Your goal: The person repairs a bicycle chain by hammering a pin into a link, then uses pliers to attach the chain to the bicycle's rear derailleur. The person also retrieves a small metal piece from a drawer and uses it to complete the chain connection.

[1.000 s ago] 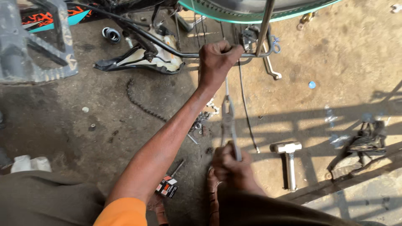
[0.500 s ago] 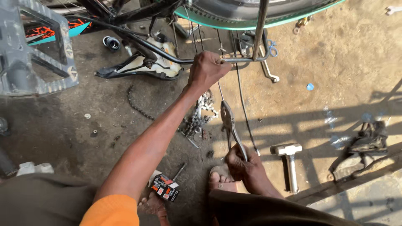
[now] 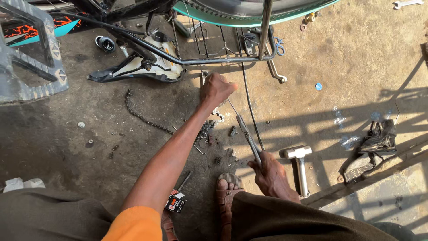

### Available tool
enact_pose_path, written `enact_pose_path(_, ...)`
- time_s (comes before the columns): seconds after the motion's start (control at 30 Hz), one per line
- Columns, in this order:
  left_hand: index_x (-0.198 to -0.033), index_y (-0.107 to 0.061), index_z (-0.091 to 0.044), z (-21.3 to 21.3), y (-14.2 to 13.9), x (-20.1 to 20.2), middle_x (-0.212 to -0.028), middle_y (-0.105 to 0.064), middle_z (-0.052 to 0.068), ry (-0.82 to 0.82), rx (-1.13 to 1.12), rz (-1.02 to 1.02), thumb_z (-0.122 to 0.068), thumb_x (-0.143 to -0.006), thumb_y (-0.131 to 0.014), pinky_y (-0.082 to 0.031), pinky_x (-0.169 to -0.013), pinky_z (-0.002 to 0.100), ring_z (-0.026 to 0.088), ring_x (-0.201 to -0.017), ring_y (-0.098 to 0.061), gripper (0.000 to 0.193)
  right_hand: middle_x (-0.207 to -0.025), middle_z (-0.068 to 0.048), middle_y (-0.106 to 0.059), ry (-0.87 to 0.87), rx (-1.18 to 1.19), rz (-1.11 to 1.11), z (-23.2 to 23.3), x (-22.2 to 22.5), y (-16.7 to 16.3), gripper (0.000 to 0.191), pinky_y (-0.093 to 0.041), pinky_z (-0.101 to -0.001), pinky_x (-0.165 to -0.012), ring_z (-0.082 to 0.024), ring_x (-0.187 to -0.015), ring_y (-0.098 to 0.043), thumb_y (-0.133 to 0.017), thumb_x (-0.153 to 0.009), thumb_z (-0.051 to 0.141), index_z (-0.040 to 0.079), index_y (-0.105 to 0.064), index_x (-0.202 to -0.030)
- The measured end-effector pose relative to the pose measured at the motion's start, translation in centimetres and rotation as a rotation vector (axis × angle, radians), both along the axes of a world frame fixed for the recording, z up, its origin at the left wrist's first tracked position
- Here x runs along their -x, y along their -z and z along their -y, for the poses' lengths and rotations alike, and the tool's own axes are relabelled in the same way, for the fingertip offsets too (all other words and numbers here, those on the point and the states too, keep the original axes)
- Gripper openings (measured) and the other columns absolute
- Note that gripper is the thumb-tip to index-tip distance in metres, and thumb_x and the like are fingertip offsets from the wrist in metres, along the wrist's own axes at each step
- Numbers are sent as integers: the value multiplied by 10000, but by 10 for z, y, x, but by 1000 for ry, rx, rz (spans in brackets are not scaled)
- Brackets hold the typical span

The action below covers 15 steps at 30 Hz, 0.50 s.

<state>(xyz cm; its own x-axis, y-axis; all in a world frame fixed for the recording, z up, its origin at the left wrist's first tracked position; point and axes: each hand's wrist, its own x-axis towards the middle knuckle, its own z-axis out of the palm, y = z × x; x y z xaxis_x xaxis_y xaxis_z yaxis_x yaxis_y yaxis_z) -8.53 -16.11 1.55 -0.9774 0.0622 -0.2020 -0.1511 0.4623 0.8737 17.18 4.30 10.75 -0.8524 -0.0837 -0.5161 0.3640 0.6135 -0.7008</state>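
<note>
My left hand [image 3: 217,89] is closed around the end of a thin cable [image 3: 232,105], just below the dark bicycle frame tube [image 3: 200,60]. My right hand [image 3: 269,172] grips the handles of long grey pliers [image 3: 247,134]. The pliers point up and left towards my left hand, with their jaws on or right at the cable. A second dark cable [image 3: 250,111] runs down from the frame beside the pliers. A small spanner [image 3: 204,76] lies on the ground under my left fist.
A green wheel rim [image 3: 249,18] and a grey pedal [image 3: 31,53] are at the top. On the ground lie a loose chain [image 3: 142,117], small metal parts [image 3: 209,134], a hammer [image 3: 300,165], a black rag [image 3: 374,143] and a small box [image 3: 176,201]. My sandalled foot [image 3: 227,196] is below.
My left hand has come down off the frame tube towards me, now gripping the cable end. My right hand with the pliers has shifted right and lower.
</note>
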Motion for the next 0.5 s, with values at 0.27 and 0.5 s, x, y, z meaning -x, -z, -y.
enact_pose_path(0.27,-804,-783,-46,22,-111,-19,-524,-604,30,255,-722,345,-733,-878,-445,-371,-315,234,67,-371,-490,769,-599,-3,-491,535,696,313,-17,-30,-31,326,-332,-271,-424,-113,-495,-426,-710,-910,332,18,-623,-892)
enact_pose_path(0.5,-1250,-688,39,58,-185,-34,-830,-764,130,479,-733,78,-473,-937,-568,-608,-581,267,104,-644,-709,612,-748,-94,-589,540,741,255,-14,-14,-67,341,-436,-296,-523,-166,-616,-537,-721,-890,334,10,-617,-875)
